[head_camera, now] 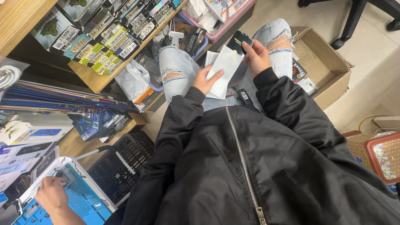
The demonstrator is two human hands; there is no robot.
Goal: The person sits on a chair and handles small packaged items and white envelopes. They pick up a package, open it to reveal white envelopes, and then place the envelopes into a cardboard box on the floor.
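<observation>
Cluttered shop corner, basically: wooden shelves (89,77) are packed with small labelled boxes (106,39) on the left, and a tiled floor is seen on the right. A cardboard box (323,62) is parked just beside the right knee, and a woven basket (375,152) sits further right.

Ripped jeans (177,68) and a black zip jacket (250,166) are worn by the person, who is seated. Over the lap, a white sleeve (223,71) of paper or plastic is held by the left hand (204,81), thumb laid across its front and fingers tucked behind it. The right hand (257,56) is closed around the top of a dark phone (238,41), which is angled upward and touches the sleeve's upper edge; whether the phone is partly inside the sleeve can't be told. Another small dark gadget (243,96) is left lying on the lap, just below the sleeve.

Down in the bottom-left corner, someone else's hand (52,193) is rested on a blue tray (83,200), fingers curled over something small that can't be made out. A black crate (121,162) is set right next to that tray.
</observation>
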